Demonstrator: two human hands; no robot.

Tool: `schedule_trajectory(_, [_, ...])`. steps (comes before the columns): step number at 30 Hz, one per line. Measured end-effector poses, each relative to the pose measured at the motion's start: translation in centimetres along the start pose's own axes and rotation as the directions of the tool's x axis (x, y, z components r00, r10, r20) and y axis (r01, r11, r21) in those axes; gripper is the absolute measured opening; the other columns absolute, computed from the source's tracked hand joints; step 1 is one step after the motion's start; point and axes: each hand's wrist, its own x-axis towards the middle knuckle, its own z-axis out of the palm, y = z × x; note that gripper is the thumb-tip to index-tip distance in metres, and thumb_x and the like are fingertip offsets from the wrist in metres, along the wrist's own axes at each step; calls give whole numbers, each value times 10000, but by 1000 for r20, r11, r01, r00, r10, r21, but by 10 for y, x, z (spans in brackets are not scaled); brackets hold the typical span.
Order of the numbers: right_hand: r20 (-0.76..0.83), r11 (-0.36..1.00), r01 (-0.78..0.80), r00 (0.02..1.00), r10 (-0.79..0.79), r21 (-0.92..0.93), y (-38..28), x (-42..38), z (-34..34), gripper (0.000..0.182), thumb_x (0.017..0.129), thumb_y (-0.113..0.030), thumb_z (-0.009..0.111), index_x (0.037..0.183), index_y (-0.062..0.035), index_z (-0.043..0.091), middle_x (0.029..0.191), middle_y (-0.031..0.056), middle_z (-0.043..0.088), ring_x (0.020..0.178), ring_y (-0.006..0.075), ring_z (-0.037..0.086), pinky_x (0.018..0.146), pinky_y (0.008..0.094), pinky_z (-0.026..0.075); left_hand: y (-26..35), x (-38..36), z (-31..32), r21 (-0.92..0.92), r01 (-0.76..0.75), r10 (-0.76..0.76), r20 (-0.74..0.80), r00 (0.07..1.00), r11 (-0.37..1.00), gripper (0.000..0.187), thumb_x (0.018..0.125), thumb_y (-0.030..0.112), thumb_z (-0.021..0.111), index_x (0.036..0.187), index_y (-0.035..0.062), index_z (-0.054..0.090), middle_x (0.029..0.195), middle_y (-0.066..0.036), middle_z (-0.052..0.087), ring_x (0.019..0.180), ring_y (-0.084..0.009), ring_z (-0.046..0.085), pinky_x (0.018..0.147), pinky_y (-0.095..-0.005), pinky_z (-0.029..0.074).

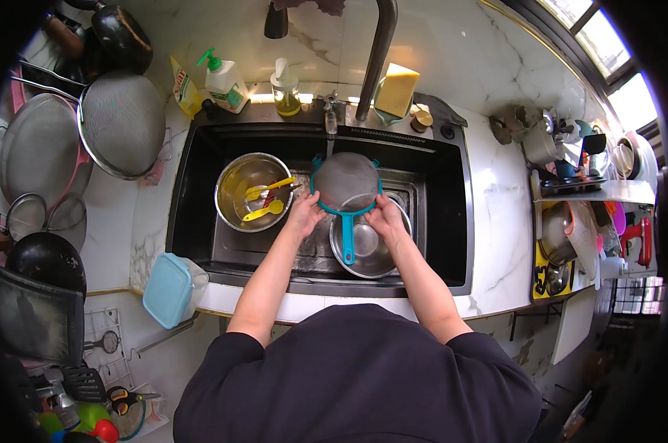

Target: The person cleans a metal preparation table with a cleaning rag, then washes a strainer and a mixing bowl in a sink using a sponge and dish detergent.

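Note:
Under the faucet (331, 122), a strainer (346, 179) with grey mesh and a teal rim is held level over the sink, its handle pointing toward me. My left hand (305, 213) grips the rim at the left, and my right hand (387, 217) grips it at the right. Water seems to run from the spout onto the mesh. Below the strainer, partly hidden by it, a steel bowl (371, 260) lies in the sink. Left of my left hand stands another steel bowl (227, 209) holding yellow measuring spoons (264, 211).
A black sink (452, 221) surrounds the bowls. Behind it stand a pump bottle (227, 85), a soap dispenser (285, 88) and a yellow sponge (397, 90). Large strainers (122, 122) hang at the left. A blue-lidded container (170, 289) sits at the front left; a loaded dish rack (596, 190) stands right.

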Motion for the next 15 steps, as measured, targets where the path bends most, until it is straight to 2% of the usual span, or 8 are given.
schedule_trajectory(2, [55, 1000, 1, 999, 0, -23, 1, -1, 9, 300, 917, -111, 261, 1193, -134, 375, 1163, 69, 470, 1042, 230, 480, 885, 419, 397, 0, 0, 0, 13, -6, 6, -35, 999, 1000, 243, 863, 125, 450, 1100, 69, 438, 1078, -79, 508, 996, -215, 501, 833, -400, 432])
schedule_trajectory(4, [-17, 998, 22, 1000, -23, -51, 2, -4, 24, 298, 919, -120, 265, 1189, -132, 392, 1135, 66, 488, 1024, 223, 489, 876, 406, 404, 0, 2, -4, 51, -52, 54, -43, 998, 997, 248, 860, 137, 464, 1098, 73, 439, 1083, -70, 504, 995, -212, 500, 840, -405, 424])
schedule_trajectory(8, [-64, 998, 10, 998, -14, -61, 1, 14, 27, 279, 920, -133, 272, 1165, -116, 405, 1109, 66, 499, 1000, 219, 498, 867, 399, 412, 3, 2, -4, 67, -68, 72, -64, 995, 995, 292, 857, 129, 465, 1139, 72, 416, 1104, -68, 494, 1005, -206, 496, 870, -395, 405])
schedule_trajectory(10, [-99, 999, -23, 995, 20, -35, -2, 21, 25, 240, 919, -141, 285, 1106, -90, 426, 1078, 71, 507, 977, 213, 505, 854, 389, 424, 4, 2, -5, -39, -148, 150, 76, 986, 988, 331, 854, 115, 463, 1174, 72, 391, 1123, -73, 486, 1035, -200, 485, 901, -372, 382])
schedule_trajectory(15, [-145, 996, -49, 988, 60, 73, -7, 33, 21, 188, 915, -143, 305, 1030, -72, 435, 1045, 78, 511, 965, 213, 506, 838, 384, 435, 7, -2, 2, -98, -143, 154, 124, 980, 985, 337, 851, 97, 453, 1177, 51, 379, 1132, -83, 482, 1067, -205, 469, 941, -367, 358])
